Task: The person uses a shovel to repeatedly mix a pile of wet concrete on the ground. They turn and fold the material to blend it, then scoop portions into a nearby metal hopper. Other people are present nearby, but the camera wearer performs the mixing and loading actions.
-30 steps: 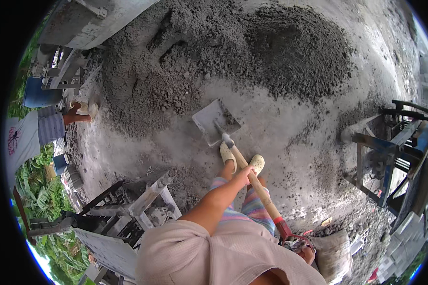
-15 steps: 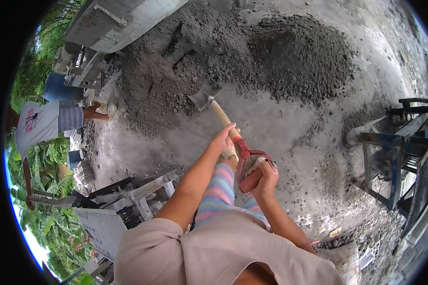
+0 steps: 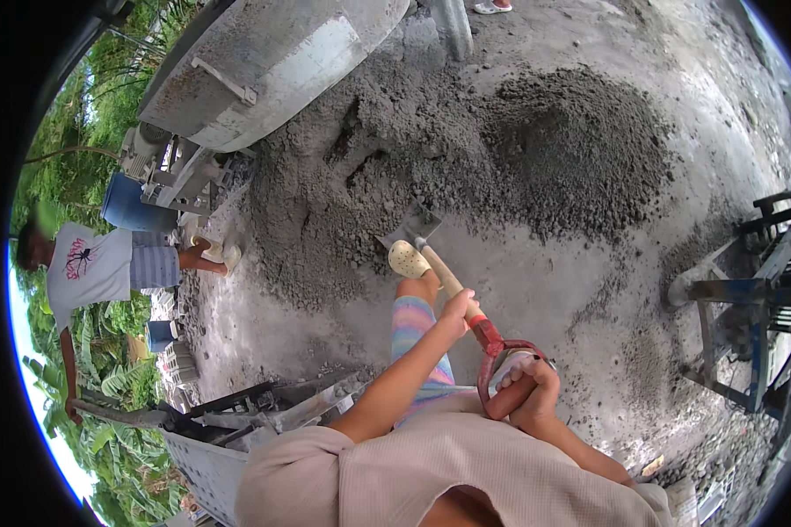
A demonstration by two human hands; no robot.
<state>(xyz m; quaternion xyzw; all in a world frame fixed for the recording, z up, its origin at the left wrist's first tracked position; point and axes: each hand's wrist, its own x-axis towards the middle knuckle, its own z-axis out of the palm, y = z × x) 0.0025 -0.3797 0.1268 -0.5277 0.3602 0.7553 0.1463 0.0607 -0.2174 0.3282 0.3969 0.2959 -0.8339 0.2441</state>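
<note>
A shovel (image 3: 449,275) with a pale wooden shaft and a red D-shaped handle slants away from my body. My left hand (image 3: 460,314) is wrapped round the shaft just above the red fitting. At the top end, my right hand (image 3: 540,393) grips the handle's crossbar. The metal blade (image 3: 424,220) lies at the near edge of a heap of dark grey, crumbly mix (image 3: 325,211). A cream clog (image 3: 406,260) on my foot stands right beside the blade and overlaps its near edge in view; whether it presses on it I cannot tell.
A second mound (image 3: 580,149) rises to the right. A large grey metal drum (image 3: 264,70) looms at far left. A person (image 3: 97,263) stands on the left, arm on a grey bar. Metal frames stand at right (image 3: 756,307) and near left (image 3: 211,457).
My foot has come forward, up beside the blade. The whole scene sits lower in view, and my hands and the shovel handle have shifted right and nearer to my body.
</note>
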